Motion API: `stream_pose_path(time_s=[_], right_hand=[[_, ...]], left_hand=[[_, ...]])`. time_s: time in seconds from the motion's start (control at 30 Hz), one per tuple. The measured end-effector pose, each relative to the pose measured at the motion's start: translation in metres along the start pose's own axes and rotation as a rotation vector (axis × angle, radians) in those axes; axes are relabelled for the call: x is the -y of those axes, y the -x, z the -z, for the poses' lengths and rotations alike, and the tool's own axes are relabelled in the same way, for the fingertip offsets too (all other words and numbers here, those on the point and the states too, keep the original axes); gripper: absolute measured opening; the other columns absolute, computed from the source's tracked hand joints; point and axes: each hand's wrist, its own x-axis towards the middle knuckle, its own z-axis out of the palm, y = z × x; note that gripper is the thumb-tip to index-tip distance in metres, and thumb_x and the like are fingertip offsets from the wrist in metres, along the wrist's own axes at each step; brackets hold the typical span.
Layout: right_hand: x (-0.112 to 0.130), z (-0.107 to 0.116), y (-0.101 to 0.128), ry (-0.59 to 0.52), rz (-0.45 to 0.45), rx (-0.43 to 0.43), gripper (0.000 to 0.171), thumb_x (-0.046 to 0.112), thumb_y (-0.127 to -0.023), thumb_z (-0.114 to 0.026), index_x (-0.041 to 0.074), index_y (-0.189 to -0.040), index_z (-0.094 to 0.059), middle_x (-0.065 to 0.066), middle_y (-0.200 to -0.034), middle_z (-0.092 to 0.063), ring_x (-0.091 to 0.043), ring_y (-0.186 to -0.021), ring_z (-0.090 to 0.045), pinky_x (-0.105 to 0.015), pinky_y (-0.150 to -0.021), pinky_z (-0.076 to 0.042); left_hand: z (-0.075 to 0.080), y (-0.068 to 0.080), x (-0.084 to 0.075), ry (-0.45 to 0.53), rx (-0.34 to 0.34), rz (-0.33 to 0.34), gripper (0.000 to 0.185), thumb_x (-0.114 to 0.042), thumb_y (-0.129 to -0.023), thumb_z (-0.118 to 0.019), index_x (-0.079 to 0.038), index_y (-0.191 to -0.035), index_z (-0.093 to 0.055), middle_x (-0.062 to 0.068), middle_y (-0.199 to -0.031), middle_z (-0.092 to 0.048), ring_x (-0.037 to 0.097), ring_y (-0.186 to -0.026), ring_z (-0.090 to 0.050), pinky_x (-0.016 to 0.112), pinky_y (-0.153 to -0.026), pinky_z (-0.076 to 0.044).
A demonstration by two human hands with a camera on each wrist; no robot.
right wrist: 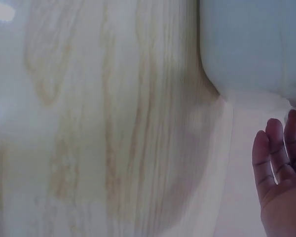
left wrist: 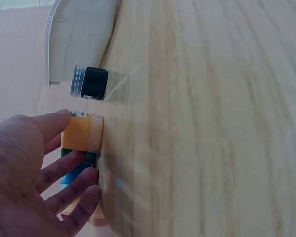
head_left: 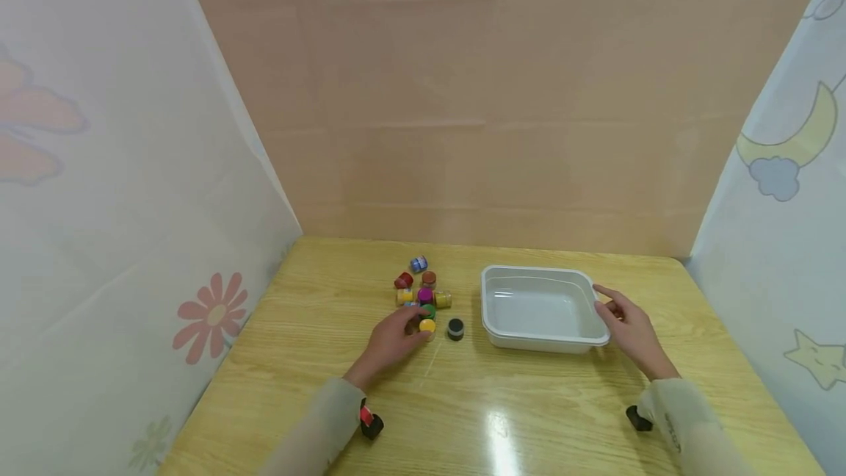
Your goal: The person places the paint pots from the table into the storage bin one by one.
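My left hand (head_left: pixel 393 335) curves its thumb and forefinger about a yellow paint jar (head_left: pixel 427 327), which stands with its lid on the wood. Its other fingers (left wrist: pixel 75 190) spread loosely beside the jar. Against the forefinger lies a green-lidded jar (head_left: pixel 429 311); a black jar (head_left: pixel 455 329) stands to the right, apart from the hand. My right hand (head_left: pixel 626 323) holds the right rim of a white plastic tray (head_left: pixel 542 341) between thumb and forefinger. In the right wrist view its remaining fingers (right wrist: pixel 281 153) bend beside the tray wall; thumb and rim contact are hidden there.
Behind the left hand several more small jars cluster: purple (head_left: pixel 425 296), red (head_left: pixel 404 280), brown-lidded (head_left: pixel 429 279), yellow (head_left: pixel 443 300) and blue (head_left: pixel 418 264), some lying on their sides. The wooden table (head_left: pixel 529 402) meets a tan back wall (head_left: pixel 476 131).
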Motion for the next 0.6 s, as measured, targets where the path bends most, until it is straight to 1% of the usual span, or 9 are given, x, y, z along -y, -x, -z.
stream_pose_path(time_s=[0.1,0.2,0.37,0.6], right_hand=[[-0.0002,-0.001,0.0,-0.02,-0.015,0.001,0.051,0.029,-0.11,-0.052,0.001,-0.151,-0.048,-0.012,-0.096,-0.065,-0.003,-0.076,-0.053,-0.023,-0.06,-0.046],[-0.0008,-0.0022,-0.0004,-0.027,-0.016,-0.002,0.051,0.029,-0.11,-0.052,0.002,-0.152,-0.048,-0.011,-0.096,-0.064,-0.003,-0.076,-0.053,-0.023,-0.06,-0.047],[-0.0003,-0.0048,-0.0019,-0.038,-0.004,-0.011,0.05,0.029,-0.11,-0.051,0.003,-0.152,-0.048,-0.011,-0.096,-0.063,-0.004,-0.075,-0.053,-0.024,-0.059,-0.047],[0.0013,-0.0063,-0.001,-0.033,-0.024,-0.015,0.051,0.032,-0.11,-0.051,0.002,-0.152,-0.048,-0.008,-0.093,-0.062,-0.005,-0.074,-0.052,-0.024,-0.059,-0.046]], left_hand=[[-0.0016,-0.001,-0.0031,-0.009,-0.004,0.005,0.035,-0.03,-0.096,-0.076,-0.017,-0.128,-0.068,-0.004,-0.101,-0.068,0.01,-0.08,-0.056,0.025,-0.07,-0.046],[-0.0037,-0.0013,-0.0039,-0.019,-0.006,0.003,0.036,-0.031,-0.096,-0.076,-0.017,-0.128,-0.067,-0.005,-0.099,-0.068,0.009,-0.078,-0.054,0.024,-0.067,-0.045],[-0.0052,-0.0008,-0.0016,-0.028,-0.014,-0.007,0.033,-0.032,-0.096,-0.076,-0.02,-0.125,-0.068,-0.005,-0.102,-0.069,0.008,-0.079,-0.054,0.024,-0.068,-0.045],[-0.005,0.0003,-0.0015,-0.048,-0.018,-0.034,0.027,-0.033,-0.097,-0.074,-0.023,-0.122,-0.07,-0.005,-0.108,-0.072,0.007,-0.084,-0.058,0.024,-0.073,-0.049]])
